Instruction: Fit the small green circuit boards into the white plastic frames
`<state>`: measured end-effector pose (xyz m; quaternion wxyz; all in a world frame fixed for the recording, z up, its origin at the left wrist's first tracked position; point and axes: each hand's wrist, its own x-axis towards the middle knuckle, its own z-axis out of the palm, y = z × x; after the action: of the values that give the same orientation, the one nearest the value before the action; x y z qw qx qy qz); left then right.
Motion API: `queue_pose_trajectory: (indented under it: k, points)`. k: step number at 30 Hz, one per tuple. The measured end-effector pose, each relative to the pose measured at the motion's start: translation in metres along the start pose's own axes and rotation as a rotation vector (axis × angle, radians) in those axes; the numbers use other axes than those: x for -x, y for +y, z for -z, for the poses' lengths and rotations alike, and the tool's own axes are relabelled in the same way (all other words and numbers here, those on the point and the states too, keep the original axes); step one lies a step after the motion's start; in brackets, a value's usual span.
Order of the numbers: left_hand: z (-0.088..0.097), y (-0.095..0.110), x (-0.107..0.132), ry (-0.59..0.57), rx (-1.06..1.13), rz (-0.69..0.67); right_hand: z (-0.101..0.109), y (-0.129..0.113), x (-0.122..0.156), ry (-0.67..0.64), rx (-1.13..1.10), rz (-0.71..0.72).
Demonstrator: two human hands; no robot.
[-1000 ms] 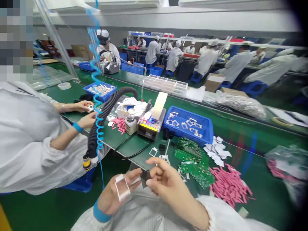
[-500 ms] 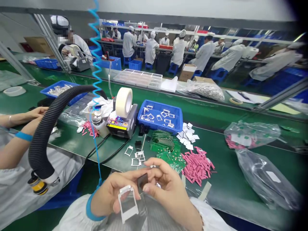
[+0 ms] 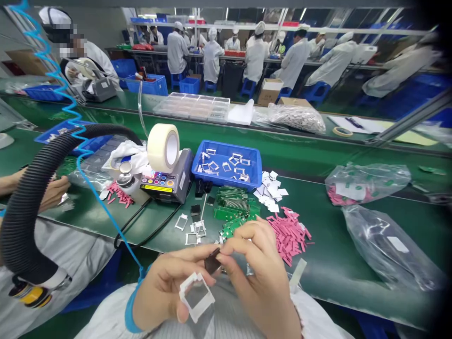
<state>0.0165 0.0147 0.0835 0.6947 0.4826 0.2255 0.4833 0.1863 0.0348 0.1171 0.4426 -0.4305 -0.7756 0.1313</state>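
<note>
My left hand (image 3: 164, 289) grips a white rectangular frame (image 3: 197, 296) with a transparent pane, holding it low near my chest. My right hand (image 3: 263, 270) pinches a small dark flat piece (image 3: 213, 261) between thumb and fingers, just above that frame and apart from it. Beyond my hands on the green bench (image 3: 318, 263) lie several small metal frames (image 3: 187, 230), green circuit board strips (image 3: 233, 207) and a heap of pink strips (image 3: 287, 233). Pale square pieces (image 3: 270, 190) lie farther back.
A blue tray of frames (image 3: 226, 151) stands behind a tape dispenser (image 3: 165, 182). A co-worker's hand (image 3: 52, 193) works at the left behind a black corrugated hose (image 3: 31, 197) and a coiled blue air line (image 3: 63, 94). Plastic bags (image 3: 386, 247) lie at the right.
The view has swung, so the bench and co-worker sit farther left. The white frame has tilted in my left hand, and the dark piece has moved slightly up and rotated in my right.
</note>
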Motion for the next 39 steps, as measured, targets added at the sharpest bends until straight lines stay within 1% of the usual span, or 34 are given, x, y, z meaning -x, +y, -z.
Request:
queue_pose_trajectory:
  k: [8,13,19,26,29,35,37,39]
  points:
    - [0.002,0.0,-0.004,-0.036,-0.108,-0.03,0.0,0.007,0.002,-0.032,-0.051,-0.067]
    - [0.003,0.003,-0.007,-0.032,-0.149,-0.029,-0.002,0.008,0.002,-0.051,-0.055,-0.071]
    - [0.004,0.002,-0.009,-0.049,-0.168,-0.043,-0.003,0.009,0.003,-0.022,-0.028,-0.06]
    - [0.006,-0.002,-0.008,-0.006,-0.167,-0.034,-0.007,0.01,0.004,-0.025,-0.018,-0.08]
    - [0.007,-0.002,-0.008,-0.008,-0.169,-0.03,-0.008,0.01,0.005,-0.024,-0.015,-0.085]
    - [0.01,-0.001,-0.008,-0.018,-0.164,0.02,-0.012,0.012,0.006,-0.045,-0.007,-0.08]
    - [0.012,-0.004,-0.007,0.007,-0.148,0.062,-0.015,0.015,0.005,-0.062,0.002,-0.068]
    - [0.012,-0.01,-0.005,0.059,-0.093,0.107,-0.018,0.018,0.005,-0.086,0.029,-0.051]
